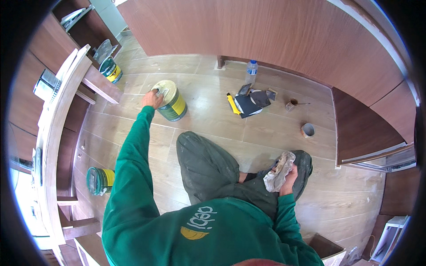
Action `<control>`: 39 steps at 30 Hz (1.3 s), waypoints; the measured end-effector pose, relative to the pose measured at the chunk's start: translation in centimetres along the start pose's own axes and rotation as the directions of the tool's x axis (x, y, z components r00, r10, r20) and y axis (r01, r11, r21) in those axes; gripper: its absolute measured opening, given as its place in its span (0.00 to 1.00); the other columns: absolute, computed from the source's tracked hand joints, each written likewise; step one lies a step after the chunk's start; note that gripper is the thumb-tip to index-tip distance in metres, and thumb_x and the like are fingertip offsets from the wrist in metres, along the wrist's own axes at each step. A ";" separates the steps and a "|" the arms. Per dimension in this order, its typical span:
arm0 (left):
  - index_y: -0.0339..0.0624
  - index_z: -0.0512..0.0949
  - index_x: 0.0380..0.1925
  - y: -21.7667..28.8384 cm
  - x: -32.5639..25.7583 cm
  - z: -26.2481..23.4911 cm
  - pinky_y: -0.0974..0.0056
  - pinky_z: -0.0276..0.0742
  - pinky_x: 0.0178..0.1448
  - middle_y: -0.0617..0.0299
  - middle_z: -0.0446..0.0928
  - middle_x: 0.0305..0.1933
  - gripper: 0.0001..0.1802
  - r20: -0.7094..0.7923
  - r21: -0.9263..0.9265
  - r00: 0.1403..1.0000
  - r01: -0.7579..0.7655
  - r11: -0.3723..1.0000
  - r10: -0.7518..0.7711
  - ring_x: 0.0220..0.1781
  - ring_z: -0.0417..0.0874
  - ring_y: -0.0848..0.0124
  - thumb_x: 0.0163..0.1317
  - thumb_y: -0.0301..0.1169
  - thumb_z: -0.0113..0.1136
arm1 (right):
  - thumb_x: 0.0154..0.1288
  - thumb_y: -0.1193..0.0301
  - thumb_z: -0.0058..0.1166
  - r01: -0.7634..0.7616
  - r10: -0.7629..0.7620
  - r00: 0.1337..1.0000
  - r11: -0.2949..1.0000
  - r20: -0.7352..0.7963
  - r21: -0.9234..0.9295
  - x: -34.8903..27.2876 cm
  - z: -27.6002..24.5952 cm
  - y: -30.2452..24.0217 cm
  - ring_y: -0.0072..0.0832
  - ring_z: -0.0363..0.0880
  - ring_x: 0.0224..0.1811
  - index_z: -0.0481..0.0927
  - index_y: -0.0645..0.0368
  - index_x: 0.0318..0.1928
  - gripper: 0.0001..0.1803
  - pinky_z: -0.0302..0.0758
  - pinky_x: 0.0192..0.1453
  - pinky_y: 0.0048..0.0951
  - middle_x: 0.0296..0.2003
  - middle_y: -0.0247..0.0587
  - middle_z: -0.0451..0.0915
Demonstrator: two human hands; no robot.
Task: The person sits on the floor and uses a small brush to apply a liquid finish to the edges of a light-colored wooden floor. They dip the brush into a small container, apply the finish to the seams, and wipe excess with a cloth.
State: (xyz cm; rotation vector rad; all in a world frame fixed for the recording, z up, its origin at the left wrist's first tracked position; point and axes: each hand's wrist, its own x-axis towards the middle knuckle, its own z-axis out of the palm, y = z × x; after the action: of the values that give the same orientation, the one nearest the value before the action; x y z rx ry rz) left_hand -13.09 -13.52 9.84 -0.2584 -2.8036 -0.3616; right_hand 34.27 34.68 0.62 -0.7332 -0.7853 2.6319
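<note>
With my left arm stretched out, my left hand has its fingers closed at the lid edge of a big green and yellow paint bucket, beside a small round opening or cap. The bucket stands upright on the floor, its pale lid smeared. A crumpled, stained white rag is gripped in my right hand, over my bent right leg. I sit cross-legged on the floor.
Ahead lie a yellow utility knife, dark sandpaper sheets and a water bottle. Two small tins stand to the right. Smaller paint buckets stand left, near a wooden bench. Wood panels rise ahead.
</note>
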 end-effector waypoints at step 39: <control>0.48 0.82 0.56 32.7 -6.8 -19.8 0.50 0.70 0.55 0.54 0.73 0.47 0.37 0.430 -0.195 -0.004 -0.977 0.088 0.903 0.54 0.75 0.53 0.36 0.21 0.61 | 0.60 0.80 0.60 0.267 -0.271 0.957 0.962 -0.099 -0.055 4.3 8.3 -3.8 0.34 0.83 0.54 0.67 0.73 0.67 0.34 0.79 0.58 0.32 0.53 0.49 0.81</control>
State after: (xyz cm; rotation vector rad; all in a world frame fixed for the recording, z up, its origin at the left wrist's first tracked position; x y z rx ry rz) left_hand 5.68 11.31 33.06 -2.3472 -2.1381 0.3580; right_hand 26.68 36.02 7.10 -0.7143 -0.8460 2.3216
